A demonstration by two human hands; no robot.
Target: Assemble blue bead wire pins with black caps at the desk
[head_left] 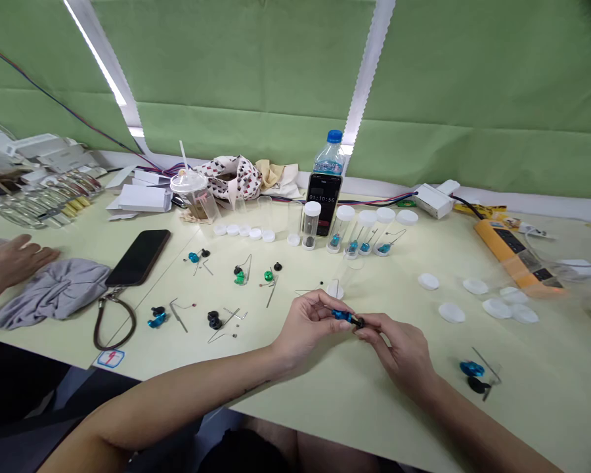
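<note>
Near the table's front middle, my left hand (311,323) pinches a small blue metal part (341,315). My right hand (398,345) closes its fingertips on a small black part (358,322) at the right end of the blue one. The two parts meet end to end; whether they are joined I cannot tell. Just behind my left hand, a clear tube stands on a white cap (335,289). Sets of loose small parts with hex keys lie to the left, among them a black part (215,320) and a green part (268,276). Another blue part (471,368) lies to the right.
Capped clear tubes (343,230) stand at the back beside an upright phone (324,200). Several white caps (452,313) lie to the right, near an orange power strip (515,256). Another person's hand (14,259) rests at the left, by a grey cloth (54,289) and a dark phone (138,257).
</note>
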